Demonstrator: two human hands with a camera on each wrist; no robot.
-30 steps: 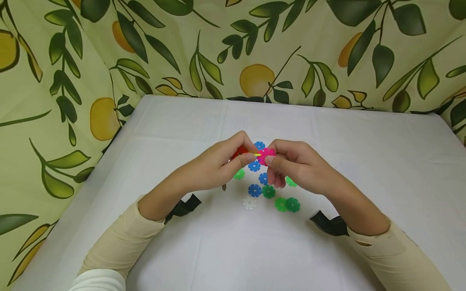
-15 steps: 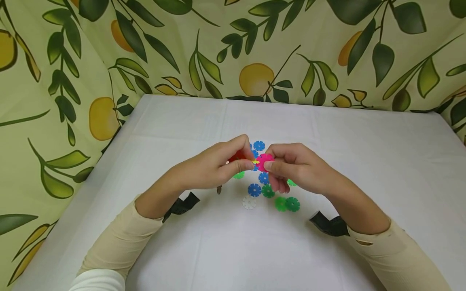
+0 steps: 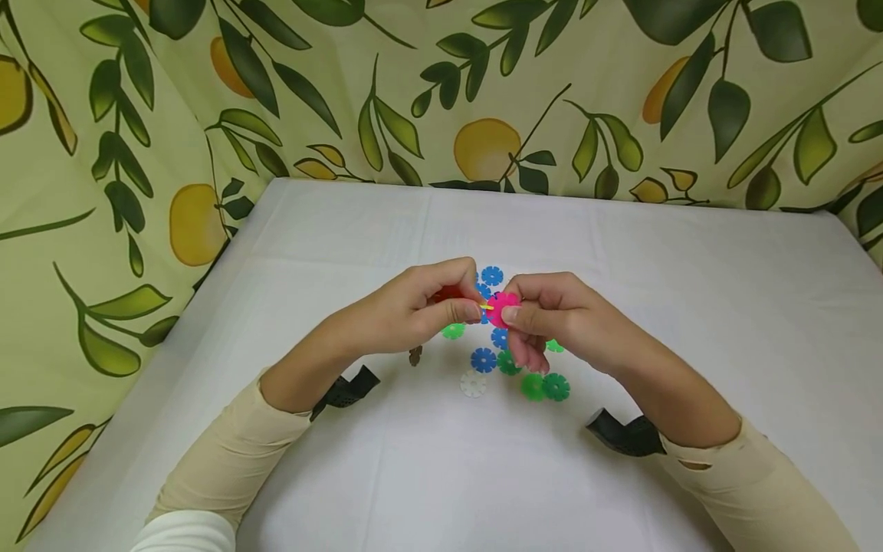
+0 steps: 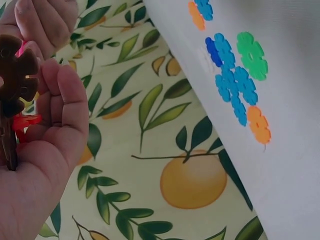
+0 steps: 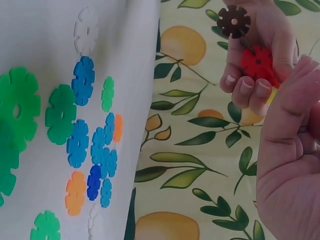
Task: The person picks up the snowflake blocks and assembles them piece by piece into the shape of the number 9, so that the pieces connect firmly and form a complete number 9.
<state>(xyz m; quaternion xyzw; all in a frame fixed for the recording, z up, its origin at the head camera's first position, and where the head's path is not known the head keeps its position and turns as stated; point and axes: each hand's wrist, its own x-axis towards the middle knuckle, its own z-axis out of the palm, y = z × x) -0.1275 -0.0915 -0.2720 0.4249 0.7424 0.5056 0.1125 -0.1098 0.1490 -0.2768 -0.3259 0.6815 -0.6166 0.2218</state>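
Note:
My left hand (image 3: 424,310) grips a joined cluster of notched plastic snowflake discs. In the right wrist view the cluster shows a brown disc (image 5: 242,23), a red disc (image 5: 251,65) and a bit of a yellow disc (image 5: 271,96). The brown disc (image 3: 415,356) hangs below the palm in the head view. With thumb and fingers, my right hand (image 3: 569,314) pinches a pink disc (image 3: 495,312). The yellow edge meets the pink disc's left side between the thumbs; how deep it sits in a slot cannot be told.
Loose discs lie on the white tabletop (image 3: 414,460) beneath and around the hands: several blue discs (image 3: 484,359), several green discs (image 3: 556,387), a white disc (image 3: 473,384) and orange discs (image 4: 259,125). A leaf-patterned cloth (image 3: 331,100) hangs beyond the table's back and left edges.
Both hands have come slightly toward the person with the discs still held. The pink disc has lowered a little, and more of the brown disc shows under the left hand.

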